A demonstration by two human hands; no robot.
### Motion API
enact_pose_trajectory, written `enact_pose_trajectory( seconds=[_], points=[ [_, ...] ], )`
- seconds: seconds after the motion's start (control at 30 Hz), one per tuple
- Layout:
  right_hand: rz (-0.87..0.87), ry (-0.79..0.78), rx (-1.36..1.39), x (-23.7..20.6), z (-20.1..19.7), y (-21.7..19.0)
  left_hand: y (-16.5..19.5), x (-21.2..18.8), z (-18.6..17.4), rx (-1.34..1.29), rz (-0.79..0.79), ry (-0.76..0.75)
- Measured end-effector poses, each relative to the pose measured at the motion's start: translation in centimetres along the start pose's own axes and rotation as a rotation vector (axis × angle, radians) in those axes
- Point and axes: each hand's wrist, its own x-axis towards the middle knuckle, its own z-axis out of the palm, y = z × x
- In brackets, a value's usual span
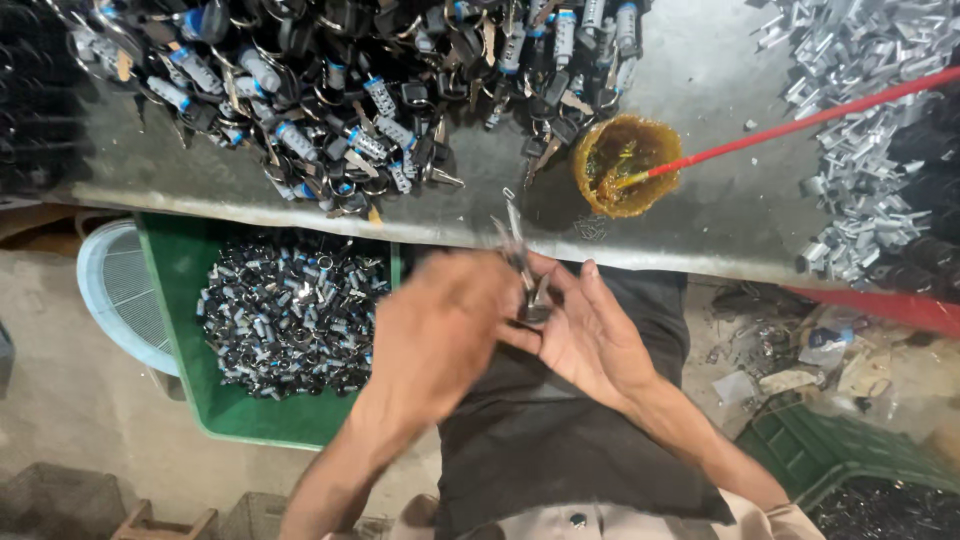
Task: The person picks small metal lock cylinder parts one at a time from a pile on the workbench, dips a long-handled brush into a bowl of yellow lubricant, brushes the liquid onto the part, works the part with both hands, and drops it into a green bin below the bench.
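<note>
Both my hands meet just below the edge of the grey metal bench (700, 235). My left hand (440, 325) is motion-blurred and closes over a small lock cylinder with keys (522, 270). My right hand (592, 340) cradles the same part from the right, thumb and fingers around its lower end. The keys stick up above my fingers, towards the bench edge. A large heap of similar lock cylinders with keys (350, 90) covers the bench's far left and middle.
An orange bowl of grease (625, 165) holds a red-handled brush (800, 120). Silver metal pieces (860, 150) are piled at right. Under the bench, a green crate (180, 270) holds several cylinders, beside a pale blue basket (110, 290). Another green crate (830, 460) stands at lower right.
</note>
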Motion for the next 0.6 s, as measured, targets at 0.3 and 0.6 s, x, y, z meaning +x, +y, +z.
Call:
enact_pose_trajectory(
  seconds=[0.3,0.6],
  points=[
    [0.12,0.147,-0.184,-2.8,-0.6,-0.6,-2.4,5.4,3.4,-0.055,-0.14,0.137],
    [-1.105,0.523,-1.105,-12.4,-0.7,-21.3,-3.1,7.0,5.3,0.09,-0.257,0.113]
  ],
)
